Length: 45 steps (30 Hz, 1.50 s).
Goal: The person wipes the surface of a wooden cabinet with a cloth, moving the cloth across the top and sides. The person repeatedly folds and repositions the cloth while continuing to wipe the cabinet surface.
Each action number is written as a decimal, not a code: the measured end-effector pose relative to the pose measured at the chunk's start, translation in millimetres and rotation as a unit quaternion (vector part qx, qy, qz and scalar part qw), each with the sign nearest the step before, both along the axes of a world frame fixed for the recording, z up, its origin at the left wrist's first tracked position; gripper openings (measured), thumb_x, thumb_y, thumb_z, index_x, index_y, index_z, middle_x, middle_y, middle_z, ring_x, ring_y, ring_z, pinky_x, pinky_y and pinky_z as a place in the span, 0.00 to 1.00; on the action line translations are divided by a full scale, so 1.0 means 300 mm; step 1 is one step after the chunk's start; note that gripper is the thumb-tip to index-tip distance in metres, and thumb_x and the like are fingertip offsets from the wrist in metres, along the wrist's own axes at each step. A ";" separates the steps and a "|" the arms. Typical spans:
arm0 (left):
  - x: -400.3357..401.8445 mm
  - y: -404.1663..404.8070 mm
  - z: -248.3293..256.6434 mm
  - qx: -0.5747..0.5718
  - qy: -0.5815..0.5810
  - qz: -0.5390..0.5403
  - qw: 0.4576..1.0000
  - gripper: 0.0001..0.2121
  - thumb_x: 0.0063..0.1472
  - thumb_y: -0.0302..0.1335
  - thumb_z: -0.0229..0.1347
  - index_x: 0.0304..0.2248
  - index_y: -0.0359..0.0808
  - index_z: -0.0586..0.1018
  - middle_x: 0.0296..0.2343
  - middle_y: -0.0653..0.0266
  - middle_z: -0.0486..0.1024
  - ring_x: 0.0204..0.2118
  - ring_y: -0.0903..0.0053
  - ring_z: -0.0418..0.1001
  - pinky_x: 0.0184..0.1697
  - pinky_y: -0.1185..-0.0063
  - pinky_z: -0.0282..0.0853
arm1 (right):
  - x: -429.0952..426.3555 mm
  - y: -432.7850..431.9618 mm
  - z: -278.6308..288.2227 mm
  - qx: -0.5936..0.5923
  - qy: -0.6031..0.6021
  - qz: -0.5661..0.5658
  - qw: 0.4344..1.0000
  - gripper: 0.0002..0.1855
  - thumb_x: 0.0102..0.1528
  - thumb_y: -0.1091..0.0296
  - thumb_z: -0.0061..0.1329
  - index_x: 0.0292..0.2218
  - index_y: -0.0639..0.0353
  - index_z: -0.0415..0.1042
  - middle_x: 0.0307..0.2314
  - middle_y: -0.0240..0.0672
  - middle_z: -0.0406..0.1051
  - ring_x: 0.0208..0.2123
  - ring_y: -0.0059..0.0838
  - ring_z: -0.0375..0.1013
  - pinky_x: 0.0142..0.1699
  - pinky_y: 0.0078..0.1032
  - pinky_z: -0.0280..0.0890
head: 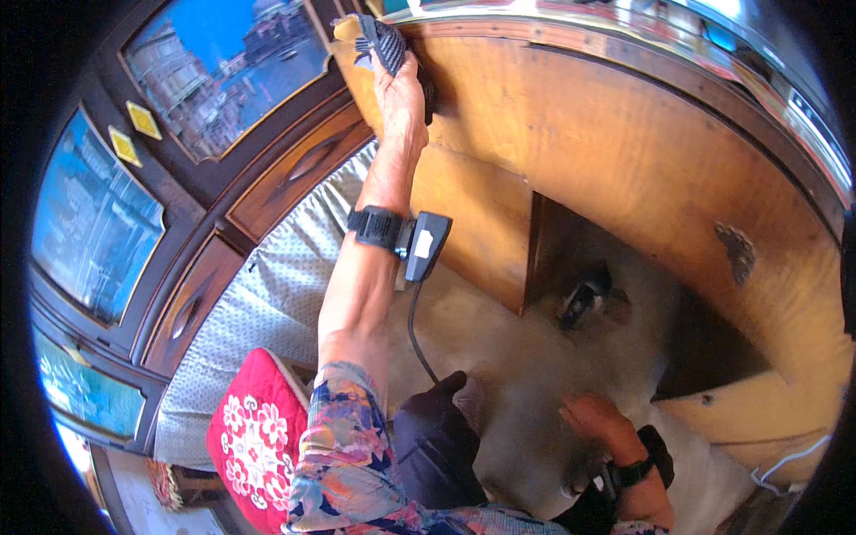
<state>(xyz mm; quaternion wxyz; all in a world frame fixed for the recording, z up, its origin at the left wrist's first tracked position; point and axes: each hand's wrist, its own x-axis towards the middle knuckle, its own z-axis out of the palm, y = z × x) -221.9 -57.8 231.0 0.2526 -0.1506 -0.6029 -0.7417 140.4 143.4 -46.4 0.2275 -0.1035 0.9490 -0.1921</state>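
My left hand (401,93) is stretched far forward, closed around a dark ribbed object with a tan part (388,47) whose kind I cannot settle. It is at the upper left end of a large wooden panel (602,134), just below its top edge. A black strap with a small device (428,246) sits on the left forearm, and a cable runs down from it. My right hand (592,414) hangs low at the lower right, blurred, over the floor and near my knees. Nothing shows in it, and its fingers are not clear. Another strap (632,471) circles that wrist.
Dark wooden cabinets with picture panels (227,73) curve along the left, above a pale patterned cloth (267,301). A red cushion with white flowers (254,441) lies by my left arm. Under the wooden panel is a dark opening with an unclear object (588,294) on the floor. A white cable (792,458) hangs at right.
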 end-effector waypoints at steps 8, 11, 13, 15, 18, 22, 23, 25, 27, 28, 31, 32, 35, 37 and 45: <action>0.294 0.238 -0.082 -0.075 0.132 -0.039 0.988 0.26 0.59 0.27 0.49 0.56 0.32 0.57 0.53 0.56 0.60 0.55 0.69 0.56 0.58 0.78 0.47 | -0.003 0.034 -0.095 0.015 0.009 -0.011 1.000 0.15 0.55 0.60 0.40 0.36 0.62 0.69 0.31 0.49 0.70 0.36 0.51 0.69 0.42 0.44 0.64; 0.369 0.299 -0.103 -0.059 0.153 -0.002 0.986 0.25 0.58 0.23 0.48 0.55 0.32 0.59 0.54 0.54 0.58 0.57 0.66 0.53 0.60 0.75 0.44 | -0.002 0.062 -0.123 0.033 0.013 -0.005 0.999 0.15 0.54 0.59 0.41 0.34 0.62 0.70 0.32 0.49 0.70 0.36 0.51 0.69 0.41 0.44 0.64; 0.430 0.351 -0.106 -0.091 0.221 0.008 0.971 0.23 0.57 0.22 0.48 0.53 0.32 0.61 0.52 0.51 0.59 0.57 0.61 0.54 0.60 0.72 0.45 | 0.000 0.077 -0.134 0.049 0.002 -0.030 0.998 0.15 0.53 0.58 0.42 0.33 0.62 0.71 0.32 0.49 0.71 0.37 0.51 0.70 0.40 0.44 0.65; 0.511 0.428 -0.101 -0.182 0.346 0.061 0.919 0.25 0.52 0.21 0.51 0.52 0.32 0.63 0.49 0.46 0.62 0.54 0.52 0.57 0.59 0.67 0.48 | 0.000 0.083 -0.138 0.063 0.020 -0.031 0.997 0.15 0.53 0.58 0.43 0.33 0.62 0.72 0.33 0.48 0.71 0.37 0.50 0.70 0.40 0.44 0.65; 0.672 0.583 -0.098 -0.229 0.432 0.029 0.872 0.39 0.37 0.16 0.55 0.55 0.40 0.61 0.56 0.47 0.52 0.60 0.51 0.48 0.61 0.57 0.37 | 0.003 0.084 -0.138 0.059 0.021 -0.040 0.997 0.14 0.51 0.63 0.41 0.32 0.64 0.74 0.32 0.49 0.72 0.34 0.50 0.72 0.39 0.43 0.66; 0.734 0.595 -0.136 -0.301 0.431 0.035 0.850 0.43 0.34 0.16 0.56 0.56 0.41 0.60 0.57 0.48 0.50 0.60 0.53 0.45 0.61 0.56 0.34 | 0.015 0.087 -0.140 0.076 0.040 -0.015 0.996 0.14 0.50 0.66 0.41 0.30 0.65 0.75 0.31 0.50 0.73 0.33 0.50 0.72 0.39 0.43 0.67; 0.701 0.573 -0.150 -0.312 0.410 0.066 0.854 0.41 0.36 0.17 0.56 0.56 0.41 0.60 0.56 0.48 0.52 0.60 0.53 0.46 0.60 0.55 0.36 | 0.018 0.090 -0.141 0.067 0.034 -0.023 0.997 0.14 0.51 0.64 0.41 0.31 0.64 0.74 0.31 0.49 0.73 0.33 0.50 0.72 0.39 0.42 0.67; 0.606 0.528 -0.187 -0.219 0.423 0.127 0.870 0.30 0.48 0.18 0.52 0.54 0.34 0.64 0.52 0.44 0.59 0.56 0.53 0.55 0.59 0.61 0.44 | 0.027 0.096 -0.146 0.048 0.035 -0.045 0.997 0.16 0.53 0.59 0.42 0.32 0.63 0.72 0.30 0.47 0.72 0.34 0.50 0.71 0.39 0.42 0.66; 0.564 0.487 -0.279 -0.150 0.371 0.197 0.895 0.28 0.53 0.19 0.51 0.54 0.30 0.61 0.53 0.43 0.57 0.57 0.51 0.53 0.60 0.65 0.44 | 0.033 0.097 -0.149 0.027 0.028 -0.051 0.998 0.15 0.53 0.59 0.42 0.32 0.62 0.72 0.31 0.47 0.72 0.35 0.50 0.71 0.39 0.41 0.66; 0.575 0.493 -0.336 -0.146 0.278 0.162 0.936 0.29 0.52 0.18 0.50 0.55 0.30 0.59 0.54 0.42 0.55 0.58 0.50 0.51 0.61 0.65 0.42 | 0.038 0.097 -0.150 0.034 0.008 -0.048 0.998 0.15 0.53 0.59 0.42 0.32 0.62 0.73 0.31 0.47 0.72 0.35 0.49 0.71 0.39 0.41 0.66; 0.692 0.558 -0.481 -0.215 0.250 0.112 0.937 0.32 0.49 0.16 0.51 0.55 0.28 0.57 0.55 0.40 0.51 0.60 0.49 0.44 0.62 0.64 0.38 | 0.049 0.092 -0.146 0.035 0.041 -0.023 0.998 0.15 0.52 0.59 0.42 0.34 0.60 0.72 0.31 0.46 0.72 0.35 0.48 0.71 0.41 0.42 0.65; 0.752 0.588 -0.516 -0.233 0.242 0.055 0.940 0.34 0.45 0.17 0.51 0.55 0.28 0.57 0.55 0.37 0.49 0.61 0.47 0.40 0.62 0.61 0.35 | 0.059 0.092 -0.145 0.022 0.054 -0.027 0.998 0.14 0.51 0.61 0.44 0.35 0.60 0.73 0.32 0.46 0.72 0.36 0.47 0.71 0.41 0.42 0.65; 0.878 0.698 -0.542 -0.279 0.285 0.010 0.917 0.35 0.41 0.19 0.53 0.52 0.27 0.58 0.55 0.36 0.49 0.59 0.41 0.41 0.60 0.55 0.32 | 0.056 0.100 -0.141 -0.021 0.107 -0.065 0.992 0.14 0.48 0.63 0.47 0.36 0.58 0.74 0.35 0.46 0.72 0.38 0.46 0.72 0.41 0.41 0.66; 0.943 0.739 -0.541 -0.250 0.295 -0.015 0.922 0.33 0.41 0.20 0.53 0.51 0.27 0.59 0.54 0.35 0.49 0.59 0.40 0.42 0.60 0.54 0.33 | 0.037 0.110 -0.143 -0.057 0.045 -0.141 0.987 0.16 0.48 0.61 0.49 0.38 0.56 0.72 0.38 0.45 0.72 0.41 0.45 0.71 0.43 0.40 0.66; 1.081 0.854 -0.494 -0.206 0.289 -0.038 0.934 0.30 0.42 0.19 0.53 0.49 0.27 0.61 0.54 0.34 0.49 0.59 0.40 0.42 0.59 0.53 0.35 | 0.119 0.110 -0.138 -0.053 0.084 -0.132 0.986 0.15 0.48 0.62 0.46 0.38 0.56 0.73 0.38 0.44 0.71 0.41 0.44 0.70 0.44 0.39 0.65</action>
